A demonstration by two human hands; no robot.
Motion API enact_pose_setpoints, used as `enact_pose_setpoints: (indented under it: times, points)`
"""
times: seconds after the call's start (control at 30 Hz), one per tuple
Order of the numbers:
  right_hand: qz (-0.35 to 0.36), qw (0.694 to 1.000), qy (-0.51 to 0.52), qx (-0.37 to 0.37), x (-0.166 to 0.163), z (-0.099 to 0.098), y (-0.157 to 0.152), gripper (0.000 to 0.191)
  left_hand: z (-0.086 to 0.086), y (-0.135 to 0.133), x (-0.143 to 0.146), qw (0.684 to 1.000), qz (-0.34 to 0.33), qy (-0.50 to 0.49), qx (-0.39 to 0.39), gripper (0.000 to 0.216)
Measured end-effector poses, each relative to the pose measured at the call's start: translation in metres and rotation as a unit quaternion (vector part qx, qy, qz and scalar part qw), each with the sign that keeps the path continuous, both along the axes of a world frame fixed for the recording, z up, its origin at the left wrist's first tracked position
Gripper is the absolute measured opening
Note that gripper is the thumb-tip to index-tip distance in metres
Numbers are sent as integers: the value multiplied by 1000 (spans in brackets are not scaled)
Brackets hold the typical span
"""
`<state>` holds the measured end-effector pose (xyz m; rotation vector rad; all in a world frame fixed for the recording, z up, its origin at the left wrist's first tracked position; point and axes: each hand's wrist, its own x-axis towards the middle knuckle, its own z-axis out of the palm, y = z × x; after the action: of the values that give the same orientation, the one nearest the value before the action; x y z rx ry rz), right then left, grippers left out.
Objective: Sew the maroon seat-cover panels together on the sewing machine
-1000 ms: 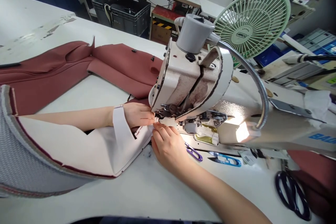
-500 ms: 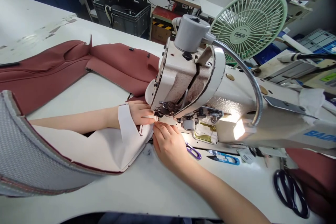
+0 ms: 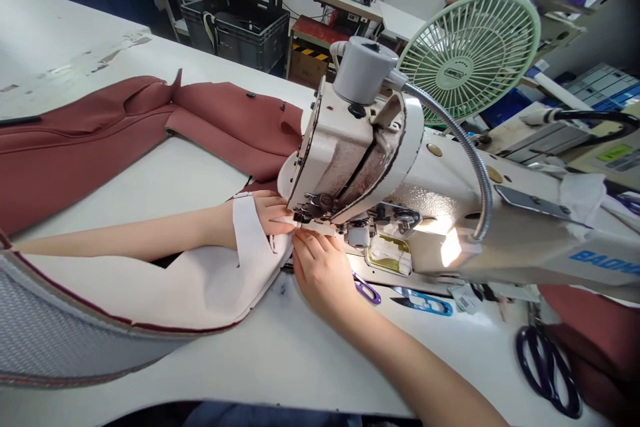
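My left hand [image 3: 270, 212] lies flat with fingers stretched out beside the presser foot of a white sewing machine [image 3: 360, 147]. A loose white strip [image 3: 246, 223] of the white-backed fabric [image 3: 200, 287] crosses the back of this hand. The fabric's seam edge runs under the needle area. My right hand [image 3: 323, 267] is closed at that edge just in front of the foot, fingers together and curled down on it; its fingertips are partly hidden. Dark red material [image 3: 225, 123], joined in panels, spreads behind the left forearm. Grey mesh [image 3: 75, 340] forms the fabric's near left part.
Purple thread snips [image 3: 367, 288], blue thread snips [image 3: 425, 302] and dark-handled scissors [image 3: 547, 370] lie right of my right hand. A small tray [image 3: 390, 255] sits by the machine bed. A green fan [image 3: 463, 67] stands behind. Grey crate [image 3: 240, 30] beyond the table.
The fabric has slid slightly toward the machine, with its mesh end dropping lower at left. My left hand has shifted slightly right; my right hand stays nearly in place. The view has tilted slightly.
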<state>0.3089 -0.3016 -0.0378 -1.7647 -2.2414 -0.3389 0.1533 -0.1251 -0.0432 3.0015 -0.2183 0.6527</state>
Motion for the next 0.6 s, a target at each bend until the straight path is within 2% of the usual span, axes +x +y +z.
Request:
enact_pose_setpoints:
  times: [0.23,0.43,0.6]
  points:
    - [13,1000,11,9,0,4,-2,28,-4,6,-3,996,-74,6,-43,27]
    - [0,1000,-6,-4,1,2,2,29,6,7,-1,997,-55,32,-44,28]
    - [-8,1000,-10,-9,1,2,1,30,6,7,-1,998,-50,15,-35,26]
